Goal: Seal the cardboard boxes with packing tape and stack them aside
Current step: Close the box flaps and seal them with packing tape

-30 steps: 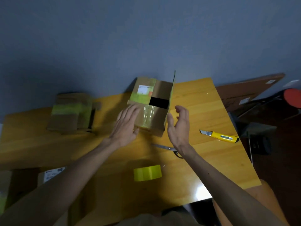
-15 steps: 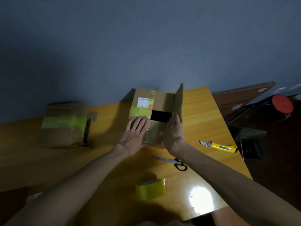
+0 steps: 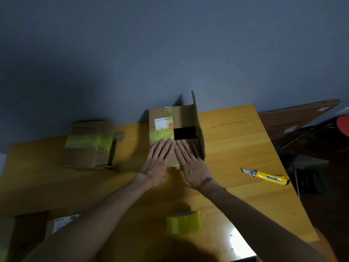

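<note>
the cardboard box sits on the far middle of the yellow wooden table, close to the blue-grey wall. it is brown and worn. a band of yellow-green tape runs near to far down the left part of its top. its right flap stands upright along the right edge, not folded down. the near part of the top has a glossy film over it.

both hands lie flat on the near half of the box top, side by side and almost touching. the left hand rests palm down on the taped strip, fingers straight and pointing away toward the wall. the right hand lies just right of it, fingers straight and slightly spread, the outer ones close to the base of the raised flap. neither hand grasps anything; both are released and pressing flat. the forearms reach in from the near edge.

a white shipping label sits on the far left of the top, partly under the tape, with a small orange patch at its right; its print is too small to read. a solid black rectangle covers the area just right of it.

a roll of yellow-green tape stands on the near table between the forearms. a yellow utility knife lies to the right, blade out. a second taped box sits at far left. another box with a white label shows at near left, its text unreadable.
</note>
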